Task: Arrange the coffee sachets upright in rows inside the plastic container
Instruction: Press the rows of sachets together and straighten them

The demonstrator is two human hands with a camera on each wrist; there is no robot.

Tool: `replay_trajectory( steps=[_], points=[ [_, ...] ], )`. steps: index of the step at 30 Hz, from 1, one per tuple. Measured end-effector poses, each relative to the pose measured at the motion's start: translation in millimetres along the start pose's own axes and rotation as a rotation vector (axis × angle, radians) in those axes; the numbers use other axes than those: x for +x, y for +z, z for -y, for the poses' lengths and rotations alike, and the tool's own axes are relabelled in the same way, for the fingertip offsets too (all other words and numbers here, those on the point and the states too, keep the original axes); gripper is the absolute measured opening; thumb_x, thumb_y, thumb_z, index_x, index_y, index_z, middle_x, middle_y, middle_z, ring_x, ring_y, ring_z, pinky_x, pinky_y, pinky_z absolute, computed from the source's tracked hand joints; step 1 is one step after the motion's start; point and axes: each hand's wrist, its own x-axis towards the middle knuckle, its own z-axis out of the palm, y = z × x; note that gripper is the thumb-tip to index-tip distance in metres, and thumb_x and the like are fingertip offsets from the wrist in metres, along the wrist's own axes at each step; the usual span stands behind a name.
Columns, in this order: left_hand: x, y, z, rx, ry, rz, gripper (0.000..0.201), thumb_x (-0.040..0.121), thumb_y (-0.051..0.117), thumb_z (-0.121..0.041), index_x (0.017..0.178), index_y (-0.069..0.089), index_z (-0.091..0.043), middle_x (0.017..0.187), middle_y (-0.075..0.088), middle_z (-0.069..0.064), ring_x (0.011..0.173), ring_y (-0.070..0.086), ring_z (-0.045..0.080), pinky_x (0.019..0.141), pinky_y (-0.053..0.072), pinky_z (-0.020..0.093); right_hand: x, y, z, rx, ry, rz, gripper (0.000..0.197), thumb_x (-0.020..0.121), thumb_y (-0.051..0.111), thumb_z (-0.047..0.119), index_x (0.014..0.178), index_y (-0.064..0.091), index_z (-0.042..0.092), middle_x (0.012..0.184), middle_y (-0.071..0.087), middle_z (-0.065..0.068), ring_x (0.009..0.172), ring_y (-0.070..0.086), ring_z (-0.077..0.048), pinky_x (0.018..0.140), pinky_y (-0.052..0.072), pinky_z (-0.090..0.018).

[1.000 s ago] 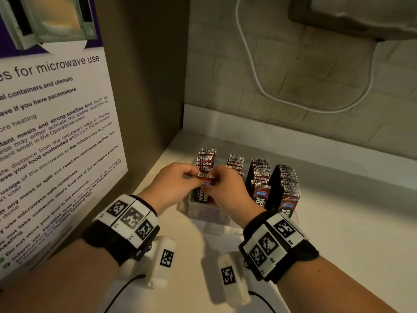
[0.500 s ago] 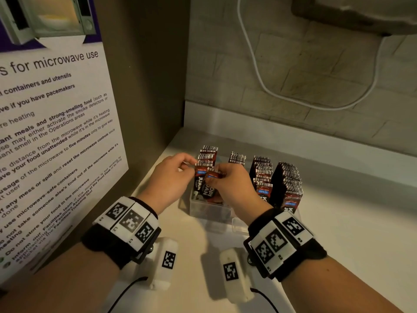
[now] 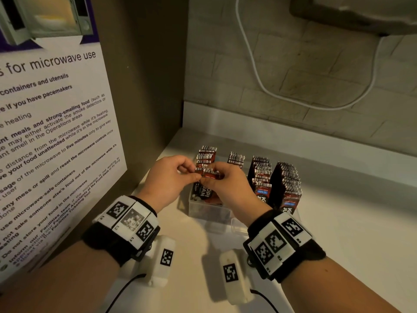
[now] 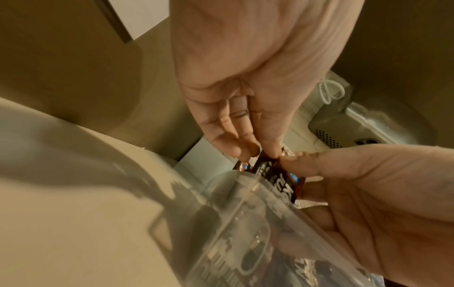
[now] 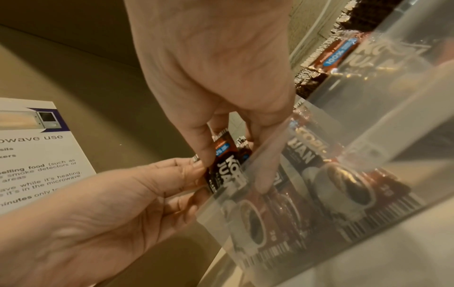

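Pinching one coffee sachet (image 3: pixel 208 173) together, left hand (image 3: pixel 170 180) and right hand (image 3: pixel 228 188), beside microwave poster (image 3: pixel 56 132), over plastic container (image 3: pixel 209 213).

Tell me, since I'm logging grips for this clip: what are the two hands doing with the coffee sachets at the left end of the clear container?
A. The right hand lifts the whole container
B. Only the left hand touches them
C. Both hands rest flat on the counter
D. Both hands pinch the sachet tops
D: the left hand and the right hand both pinch the tops of the coffee sachets standing at the left end of the plastic container.
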Motion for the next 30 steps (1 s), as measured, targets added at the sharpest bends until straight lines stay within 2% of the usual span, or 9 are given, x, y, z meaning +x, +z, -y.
replay_trajectory(
  steps=[4,6,11,15,20,23,26,28,30],
  points=[
    [0,-2,-2,-0.034,-0.023,0.105,0.019,0.083,0.072,-0.007,0.096,0.071,-0.02,0.089,0.067,0.003,0.072,0.061,0.011,0.064,0.048,0.018,0,-2,-2,-0.004,-0.033,-0.017,0.021,0.085,0.068,0.009,0.081,0.066,0.029,0.085,0.069,0.0,0.085,0.069,-0.021,0.079,0.057,-0.047],
    [1,-1,-2,-0.028,-0.026,0.165,0.024,0.086,0.068,-0.005,0.103,0.071,-0.022,0.087,0.066,0.0,0.07,0.059,0.007,0.065,0.044,0.017,2,-1,-5,-0.014,-0.032,-0.054,0.023,0.084,0.069,0.008,0.077,0.067,0.03,0.088,0.069,-0.003,0.087,0.069,-0.023,0.079,0.057,-0.049],
    [2,-1,-4,-0.058,-0.022,0.081,0.015,0.077,0.077,-0.003,0.08,0.07,-0.015,0.076,0.064,0.008,0.068,0.056,0.013,0.073,0.049,0.031,6,4,-10,-0.016,-0.046,-0.142,0.026,0.078,0.075,0.017,0.071,0.068,0.041,0.106,0.053,0.0,0.099,0.061,-0.03,0.083,0.054,-0.051],
    [3,-3,-3,-0.102,-0.019,0.076,0.019,0.073,0.08,-0.004,0.076,0.068,-0.018,0.074,0.062,0.007,0.068,0.056,0.015,0.072,0.049,0.032,6,-1,-7,-0.007,-0.079,-0.166,0.033,0.078,0.076,0.014,0.069,0.064,0.043,0.102,0.044,0.008,0.101,0.059,-0.026,0.084,0.054,-0.049],
    [7,-5,0,-0.058,-0.009,0.078,0.022,0.078,0.074,0.001,0.085,0.071,-0.02,0.078,0.068,0.002,0.071,0.061,0.012,0.078,0.052,0.031,3,-9,2,0.023,-0.055,-0.167,0.025,0.085,0.068,0.008,0.072,0.063,0.029,0.098,0.058,-0.004,0.093,0.064,-0.031,0.072,0.058,-0.049],
    [6,-4,1,-0.02,0.006,0.047,0.027,0.08,0.068,0.004,0.09,0.07,-0.022,0.09,0.071,0.002,0.069,0.059,0.006,0.075,0.05,0.026,-3,-25,15,0.109,-0.038,-0.174,0.016,0.09,0.06,0.004,0.078,0.059,0.015,0.095,0.064,-0.011,0.084,0.068,-0.029,0.063,0.06,-0.046],
    [7,-1,-3,0.105,0.065,0.011,0.027,0.082,0.067,-0.002,0.096,0.069,-0.025,0.098,0.065,-0.006,0.067,0.051,-0.001,0.066,0.042,0.013,-8,-45,31,0.165,-0.073,-0.281,0.017,0.09,0.059,0.001,0.079,0.058,0.014,0.094,0.064,-0.011,0.079,0.068,-0.023,0.063,0.06,-0.046],
    [8,3,-11,0.223,0.152,0.021,0.028,0.082,0.069,-0.007,0.104,0.069,-0.025,0.103,0.06,-0.007,0.078,0.052,0.0,0.069,0.036,0.007,-7,-60,35,0.154,-0.093,-0.352,0.021,0.089,0.06,0.001,0.076,0.058,0.017,0.091,0.065,-0.011,0.077,0.069,-0.024,0.064,0.059,-0.048],
    [11,9,-20,0.376,0.235,0.089,0.033,0.083,0.071,-0.016,0.114,0.067,-0.027,0.114,0.056,-0.004,0.104,0.051,0.014,0.085,0.035,0.017,-7,-72,36,0.081,-0.115,-0.394,0.027,0.088,0.061,0.002,0.072,0.059,0.023,0.086,0.066,-0.01,0.074,0.07,-0.027,0.063,0.059,-0.049]
  ],
)
